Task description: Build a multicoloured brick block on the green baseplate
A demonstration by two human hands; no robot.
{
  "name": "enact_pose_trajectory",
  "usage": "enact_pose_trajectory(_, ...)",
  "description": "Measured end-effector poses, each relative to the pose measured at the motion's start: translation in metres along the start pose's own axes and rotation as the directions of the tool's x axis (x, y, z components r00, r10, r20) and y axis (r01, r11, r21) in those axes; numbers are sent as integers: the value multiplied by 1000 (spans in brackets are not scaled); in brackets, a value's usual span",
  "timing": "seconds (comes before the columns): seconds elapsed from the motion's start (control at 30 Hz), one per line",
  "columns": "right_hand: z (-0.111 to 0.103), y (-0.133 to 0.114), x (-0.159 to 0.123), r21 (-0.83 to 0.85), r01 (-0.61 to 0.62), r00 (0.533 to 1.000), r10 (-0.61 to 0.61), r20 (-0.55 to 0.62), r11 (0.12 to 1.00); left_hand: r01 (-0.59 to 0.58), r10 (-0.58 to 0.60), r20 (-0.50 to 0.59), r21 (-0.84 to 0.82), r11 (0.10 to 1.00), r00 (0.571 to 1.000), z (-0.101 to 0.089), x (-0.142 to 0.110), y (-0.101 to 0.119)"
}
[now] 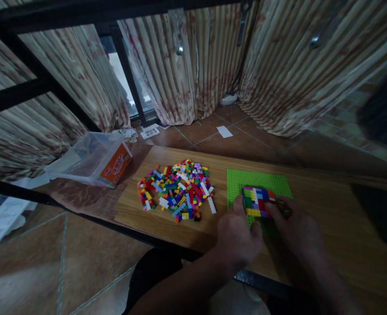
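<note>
A green baseplate lies on a wooden table. A patch of many-coloured small bricks is stuck on its near part. My left hand rests at the plate's near left corner, fingers curled, thumb against the brick patch. My right hand lies on the plate's near right side, its fingertips pinched at the right edge of the brick patch, seemingly on a small brick. A loose heap of coloured bricks lies on the table to the left of the plate.
A clear plastic tub with an orange label lies tipped on its side at the table's left end. Striped curtains hang behind. A dark object sits at the table's right. Tiled floor lies below.
</note>
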State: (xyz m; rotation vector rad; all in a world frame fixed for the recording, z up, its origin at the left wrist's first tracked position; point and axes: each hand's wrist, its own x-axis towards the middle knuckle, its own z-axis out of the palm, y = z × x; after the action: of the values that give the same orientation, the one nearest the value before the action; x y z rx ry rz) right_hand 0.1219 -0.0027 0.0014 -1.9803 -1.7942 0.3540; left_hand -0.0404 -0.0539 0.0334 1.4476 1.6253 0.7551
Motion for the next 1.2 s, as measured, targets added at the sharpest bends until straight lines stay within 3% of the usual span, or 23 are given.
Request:
enact_pose_trajectory(0.23,-8,1,2,72,-51,999,52,-5,996,4,-3,7,-104,995,1000,-11,17,-6)
enact_pose_trajectory(0.43,-4,0,1,240,-120,987,89,136,963,-88,86,-20,-127,988,996,-2,22,-10)
enact_pose_trajectory(0.57,-4,-2,3,198,-65,997,55,54,978,-74,73,-22,-68,995,997,-2,20,-7)
enact_pose_trajectory(0.8,-10,-3,10,215,-115,993,113,22,970,-46,46,0,-59,997,999,-9,20,-2)
enact_pose_trajectory(0.93,-9,-9,13,194,-24,997,38,-70,981,-46,46,2,-27,999,999,-10,18,0)
enact_pose_trajectory(1.03,-5,-23,23,141,110,989,-94,-114,984,-63,63,-6,-24,998,998,-8,16,-1)
enact_pose_trajectory(1.2,17,-55,45,-50,253,967,-252,26,966,-77,77,-3,-66,995,997,-4,11,-5)
